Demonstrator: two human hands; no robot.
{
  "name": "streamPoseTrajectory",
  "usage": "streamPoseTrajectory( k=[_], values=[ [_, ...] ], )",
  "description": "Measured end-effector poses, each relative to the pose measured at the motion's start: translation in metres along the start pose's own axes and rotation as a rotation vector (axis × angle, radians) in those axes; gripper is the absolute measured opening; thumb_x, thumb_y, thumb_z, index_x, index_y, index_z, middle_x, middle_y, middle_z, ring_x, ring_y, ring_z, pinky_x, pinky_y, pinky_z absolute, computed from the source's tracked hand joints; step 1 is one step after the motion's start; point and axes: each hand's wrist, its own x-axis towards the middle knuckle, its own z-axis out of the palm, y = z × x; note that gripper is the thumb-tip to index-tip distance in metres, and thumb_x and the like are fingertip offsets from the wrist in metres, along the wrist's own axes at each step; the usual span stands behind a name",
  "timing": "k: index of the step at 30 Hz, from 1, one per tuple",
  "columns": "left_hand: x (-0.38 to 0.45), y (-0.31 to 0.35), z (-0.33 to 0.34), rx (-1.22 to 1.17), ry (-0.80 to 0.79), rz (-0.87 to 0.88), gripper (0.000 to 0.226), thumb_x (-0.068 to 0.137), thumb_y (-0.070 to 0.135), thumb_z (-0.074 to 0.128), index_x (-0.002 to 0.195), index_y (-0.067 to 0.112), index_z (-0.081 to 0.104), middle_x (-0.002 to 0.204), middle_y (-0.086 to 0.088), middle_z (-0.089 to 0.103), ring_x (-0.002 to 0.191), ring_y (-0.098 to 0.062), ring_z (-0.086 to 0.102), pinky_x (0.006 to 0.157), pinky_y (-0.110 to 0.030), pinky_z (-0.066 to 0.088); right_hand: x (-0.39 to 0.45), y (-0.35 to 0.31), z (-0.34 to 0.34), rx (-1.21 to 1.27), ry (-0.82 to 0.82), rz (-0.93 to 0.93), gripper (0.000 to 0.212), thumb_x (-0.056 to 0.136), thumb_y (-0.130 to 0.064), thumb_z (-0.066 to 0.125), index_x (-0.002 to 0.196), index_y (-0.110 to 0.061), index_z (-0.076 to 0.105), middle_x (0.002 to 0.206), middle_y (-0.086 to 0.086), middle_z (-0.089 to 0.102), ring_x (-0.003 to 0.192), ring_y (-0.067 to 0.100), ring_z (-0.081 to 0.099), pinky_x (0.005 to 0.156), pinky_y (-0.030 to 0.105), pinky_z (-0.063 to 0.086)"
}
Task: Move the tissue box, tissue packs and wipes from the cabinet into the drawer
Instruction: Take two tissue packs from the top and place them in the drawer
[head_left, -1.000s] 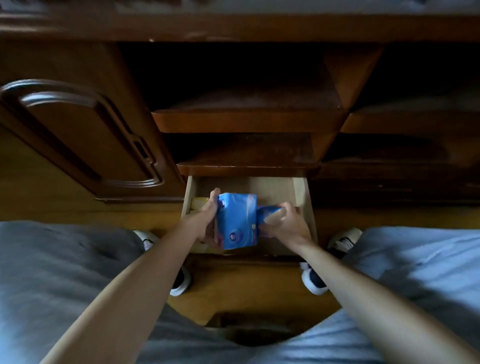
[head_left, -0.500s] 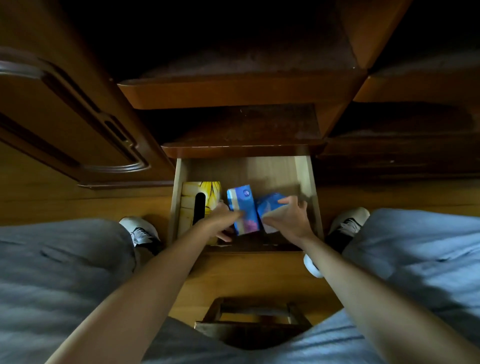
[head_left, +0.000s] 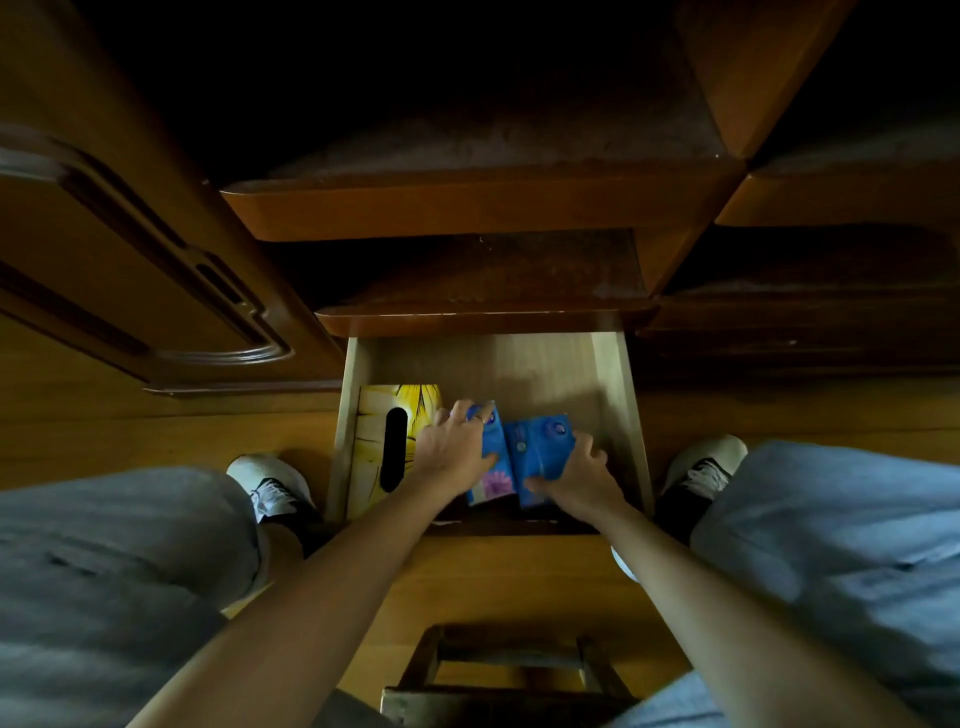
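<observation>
Left hand (head_left: 453, 451) fingers grip 1 blue pack (head_left: 491, 457). Right hand (head_left: 576, 475) fingers grip the second pack (head_left: 540, 447). Both packs sit inside the drawer (head_left: 618, 395), beside the tissue box (head_left: 387, 436).

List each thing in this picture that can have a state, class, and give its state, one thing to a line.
Drawer: pulled open.
Cabinet door: swung open.
Tissue box: lying flat in the drawer's left side, slot up.
Left blue pack: in the drawer, gripped by the left hand.
Right blue pack: in the drawer, gripped by the right hand.
</observation>
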Motion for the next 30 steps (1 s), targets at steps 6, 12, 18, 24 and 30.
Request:
streamPoseTrajectory(
  k=[6, 12, 18, 24, 30],
  values=[
    [0.003, 0.003, 0.004, -0.153, 0.058, -0.099, 0.079, 0.083, 0.073, 0.055, 0.146, 0.031, 0.032, 0.135, -0.002, 0.050, 0.125, -0.029, 0.051, 0.083, -0.038, 0.053, 0.004, 0.004, 0.009, -0.143, 0.026, 0.051, 0.083, 0.084, -0.044, 0.076, 0.146, -0.017, 0.027, 0.136, 0.008, 0.057, 0.120, 0.028, 0.060, 0.087, 0.038, 0.048],
    [0.018, 0.010, 0.012, -0.386, 0.010, -0.204, 0.076, 0.077, 0.048, 0.077, 0.133, 0.019, 0.034, 0.118, 0.000, 0.045, 0.099, -0.020, 0.057, 0.067, -0.029, 0.041, 0.013, 0.004, 0.013, -0.072, -0.009, 0.070, 0.081, 0.083, -0.040, 0.077, 0.144, -0.018, 0.028, 0.131, 0.005, 0.060, 0.114, 0.026, 0.063, 0.083, 0.038, 0.049],
    [0.025, -0.017, 0.012, -0.847, -0.217, -0.173, 0.074, 0.078, 0.020, 0.076, 0.141, 0.030, 0.040, 0.134, 0.009, 0.035, 0.120, -0.017, 0.049, 0.068, -0.012, 0.045, 0.020, 0.000, 0.016, 0.001, 0.137, 0.076, 0.086, 0.087, -0.041, 0.072, 0.151, -0.021, 0.018, 0.134, 0.009, 0.057, 0.114, 0.031, 0.062, 0.075, 0.036, 0.038],
    [0.016, -0.024, 0.001, -0.347, -0.138, 0.221, 0.076, 0.089, 0.005, 0.056, 0.157, 0.023, 0.028, 0.168, 0.004, 0.014, 0.156, -0.018, -0.005, 0.127, -0.045, 0.001, 0.020, -0.002, 0.018, -0.066, 0.227, 0.076, 0.086, 0.092, -0.043, 0.066, 0.156, -0.021, 0.012, 0.135, 0.013, 0.054, 0.108, 0.033, 0.063, 0.068, 0.036, 0.038],
    [-0.006, -0.046, 0.005, 0.029, -0.091, 0.166, 0.083, 0.093, 0.018, 0.062, 0.161, 0.020, 0.015, 0.168, -0.001, 0.019, 0.156, -0.021, 0.005, 0.124, -0.045, 0.001, 0.014, 0.000, 0.018, -0.075, 0.227, 0.051, 0.084, 0.095, -0.039, 0.061, 0.158, -0.020, 0.010, 0.138, 0.015, 0.051, 0.110, 0.032, 0.062, 0.070, 0.036, 0.038]
  ],
)
